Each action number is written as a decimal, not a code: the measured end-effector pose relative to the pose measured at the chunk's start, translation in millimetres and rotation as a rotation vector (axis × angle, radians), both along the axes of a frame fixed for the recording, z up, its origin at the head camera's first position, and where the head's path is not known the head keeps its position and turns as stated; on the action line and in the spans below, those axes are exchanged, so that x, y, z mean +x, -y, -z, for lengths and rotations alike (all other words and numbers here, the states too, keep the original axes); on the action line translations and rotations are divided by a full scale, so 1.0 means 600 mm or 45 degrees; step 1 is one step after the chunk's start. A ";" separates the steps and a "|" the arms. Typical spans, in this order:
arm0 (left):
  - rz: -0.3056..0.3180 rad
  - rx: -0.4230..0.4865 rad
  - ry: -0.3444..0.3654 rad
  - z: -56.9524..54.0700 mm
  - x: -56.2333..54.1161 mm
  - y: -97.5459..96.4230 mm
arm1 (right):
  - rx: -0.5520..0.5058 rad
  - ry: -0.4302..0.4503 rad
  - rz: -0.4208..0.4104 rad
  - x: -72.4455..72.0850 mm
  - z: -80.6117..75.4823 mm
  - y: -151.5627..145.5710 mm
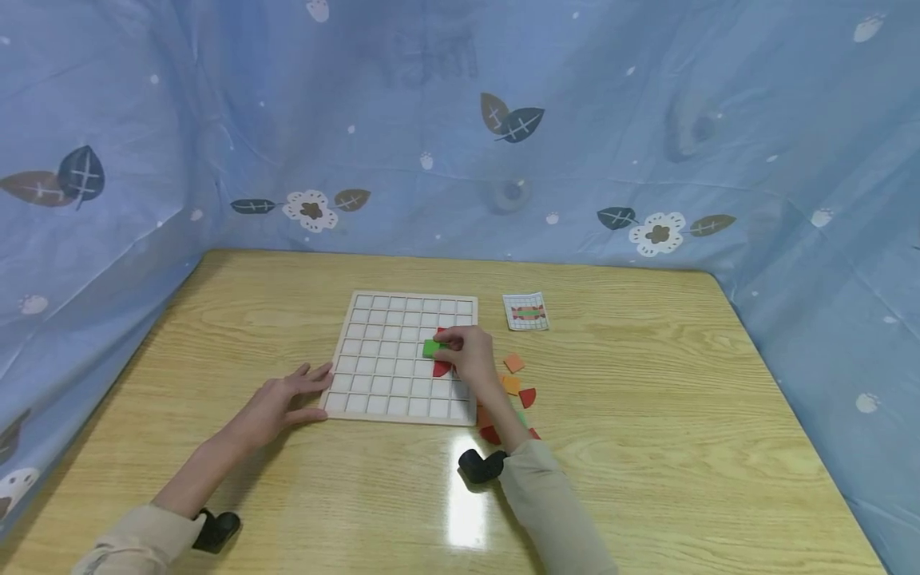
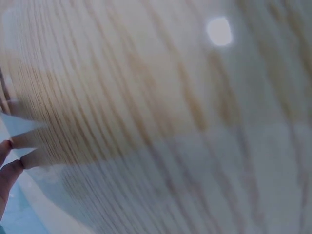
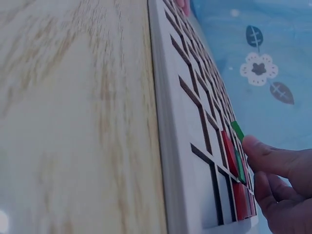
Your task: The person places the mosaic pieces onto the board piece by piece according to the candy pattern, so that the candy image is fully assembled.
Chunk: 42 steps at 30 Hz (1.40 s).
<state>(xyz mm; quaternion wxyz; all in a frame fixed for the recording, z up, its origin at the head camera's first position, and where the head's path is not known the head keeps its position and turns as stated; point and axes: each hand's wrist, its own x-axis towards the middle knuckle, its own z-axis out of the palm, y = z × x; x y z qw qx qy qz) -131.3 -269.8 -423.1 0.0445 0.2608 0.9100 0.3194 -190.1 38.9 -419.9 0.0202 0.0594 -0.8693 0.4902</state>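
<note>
A white grid board (image 1: 381,359) with a pale wooden frame lies on the table. My right hand (image 1: 470,355) pinches a green square tile (image 1: 430,349) between thumb and fingers, over the right part of the grid. In the right wrist view the held green tile stands tilted at the fingertips, close to a red piece (image 3: 229,151) and another green piece (image 3: 240,165) in the cells. A red quarter-round piece (image 1: 441,369) lies just below the held tile. At the board's lower left edge my left hand (image 1: 276,403) rests with its fingers extended, touching the frame.
Right of the board are an orange tile (image 1: 513,363), a red quarter-round piece (image 1: 528,397) and several other loose pieces, partly hidden by my right forearm. A small printed pattern card (image 1: 527,312) lies behind them. Blue patterned cloth (image 1: 431,160) hangs around the wooden table (image 1: 647,383).
</note>
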 end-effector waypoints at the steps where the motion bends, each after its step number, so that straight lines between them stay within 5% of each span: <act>1: 0.001 0.002 -0.002 0.000 -0.001 0.000 | 0.010 -0.005 -0.004 -0.001 0.001 0.001; 15: -0.013 -0.006 0.036 -0.007 -0.002 -0.003 | 0.081 -0.038 -0.070 -0.007 -0.001 0.011; 42: -0.011 0.002 0.030 -0.002 -0.001 -0.002 | 0.143 0.030 -0.025 -0.012 -0.008 0.010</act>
